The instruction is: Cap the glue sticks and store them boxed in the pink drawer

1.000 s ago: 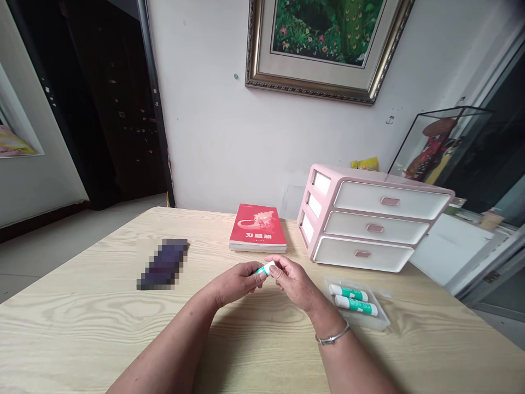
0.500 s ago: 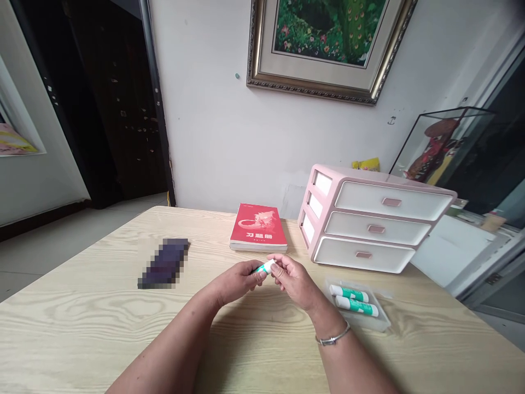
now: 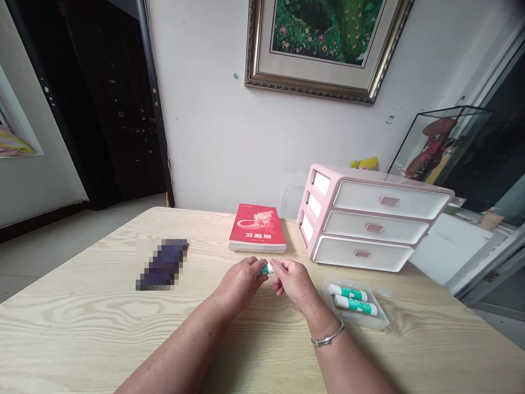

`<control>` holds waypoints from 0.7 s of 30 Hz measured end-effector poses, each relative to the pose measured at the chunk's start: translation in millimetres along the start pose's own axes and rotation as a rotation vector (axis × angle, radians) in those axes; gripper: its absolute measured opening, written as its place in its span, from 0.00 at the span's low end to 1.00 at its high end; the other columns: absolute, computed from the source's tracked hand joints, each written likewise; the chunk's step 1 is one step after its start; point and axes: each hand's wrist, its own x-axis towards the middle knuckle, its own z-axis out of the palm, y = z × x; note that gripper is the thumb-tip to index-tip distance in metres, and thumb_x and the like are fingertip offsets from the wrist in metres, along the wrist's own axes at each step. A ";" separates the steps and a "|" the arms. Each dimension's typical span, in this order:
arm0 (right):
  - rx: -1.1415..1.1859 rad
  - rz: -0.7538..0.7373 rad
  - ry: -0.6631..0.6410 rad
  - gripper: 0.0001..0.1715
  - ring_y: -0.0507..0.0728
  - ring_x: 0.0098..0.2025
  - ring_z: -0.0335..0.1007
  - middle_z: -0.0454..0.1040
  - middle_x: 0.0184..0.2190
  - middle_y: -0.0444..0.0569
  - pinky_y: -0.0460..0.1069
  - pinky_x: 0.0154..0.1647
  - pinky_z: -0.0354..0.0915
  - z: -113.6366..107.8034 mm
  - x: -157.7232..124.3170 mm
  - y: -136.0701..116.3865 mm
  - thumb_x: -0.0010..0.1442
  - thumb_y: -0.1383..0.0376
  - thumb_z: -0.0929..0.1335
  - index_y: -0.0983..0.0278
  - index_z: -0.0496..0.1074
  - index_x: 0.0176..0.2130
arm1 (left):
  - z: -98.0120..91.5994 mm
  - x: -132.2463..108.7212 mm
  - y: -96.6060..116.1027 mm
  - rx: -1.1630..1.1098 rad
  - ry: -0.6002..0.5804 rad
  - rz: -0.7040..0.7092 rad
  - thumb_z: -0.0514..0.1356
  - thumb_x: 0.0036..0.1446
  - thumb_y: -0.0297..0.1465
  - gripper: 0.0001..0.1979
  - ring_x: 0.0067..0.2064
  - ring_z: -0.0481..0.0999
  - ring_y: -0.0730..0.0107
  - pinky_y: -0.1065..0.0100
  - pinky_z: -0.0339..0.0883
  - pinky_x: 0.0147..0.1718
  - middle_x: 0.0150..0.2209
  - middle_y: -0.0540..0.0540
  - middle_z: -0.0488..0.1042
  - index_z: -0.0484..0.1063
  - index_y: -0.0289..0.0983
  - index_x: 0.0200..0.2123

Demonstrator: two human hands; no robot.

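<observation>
Left hand (image 3: 240, 284) & right hand (image 3: 294, 284) pinching white-green glue stick (image 3: 267, 268) between fingers, over desk (image 3: 82, 334), w/ 2 more sticks (image 3: 348, 292) in clear tray (image 3: 379, 320) just to R.

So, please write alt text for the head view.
Bare left hand and right hand hold a white-and-green glue stick over a light wooden table, near a clear plastic tray holding two similar sticks and a pink-and-white drawer unit.

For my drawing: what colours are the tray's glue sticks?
The glue sticks are white and green; head view.
</observation>
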 end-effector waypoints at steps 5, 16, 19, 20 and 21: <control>0.019 0.069 0.032 0.28 0.52 0.15 0.67 0.65 0.15 0.41 0.44 0.10 0.62 1.5 -1.0 -1.8 0.53 0.42 0.67 0.64 0.70 0.26 | 3.5 0.4 0.9 0.175 0.050 0.045 0.56 0.62 0.30 0.12 0.41 0.71 0.60 0.64 0.61 0.39 0.40 0.44 0.73 0.71 0.42 0.49; 0.008 0.147 0.047 0.31 0.52 0.11 0.63 0.58 0.09 0.39 0.44 0.08 0.53 -0.1 2.4 4.7 0.56 0.40 0.65 0.64 0.68 0.23 | 5.6 0.6 7.5 0.069 0.018 0.001 0.55 0.61 0.28 0.10 0.41 0.73 0.60 0.64 0.61 0.39 0.41 0.44 0.75 0.70 0.40 0.45; 0.042 0.094 0.067 0.33 0.52 0.12 0.64 0.58 0.10 0.38 0.44 0.09 0.54 -2.0 3.3 5.4 0.57 0.38 0.62 0.64 0.68 0.25 | 3.7 0.5 6.1 -0.256 -0.029 -0.148 0.57 0.59 0.32 0.10 0.35 0.71 0.65 0.67 0.61 0.34 0.35 0.48 0.74 0.69 0.40 0.45; 0.072 0.074 0.074 0.33 0.52 0.12 0.64 0.58 0.10 0.38 0.44 0.10 0.55 -2.9 3.0 4.9 0.58 0.38 0.60 0.64 0.68 0.27 | 2.0 0.7 5.8 -0.384 -0.038 -0.200 0.58 0.59 0.35 0.10 0.34 0.70 0.67 0.68 0.60 0.32 0.33 0.49 0.73 0.69 0.39 0.44; 0.097 0.055 0.079 0.34 0.52 0.13 0.64 0.58 0.11 0.38 0.44 0.11 0.56 -3.8 2.6 4.3 0.58 0.37 0.60 0.64 0.69 0.28 | 0.1 1.0 5.6 -0.509 -0.051 -0.246 0.58 0.59 0.38 0.11 0.32 0.68 0.68 0.69 0.59 0.31 0.31 0.50 0.71 0.69 0.38 0.42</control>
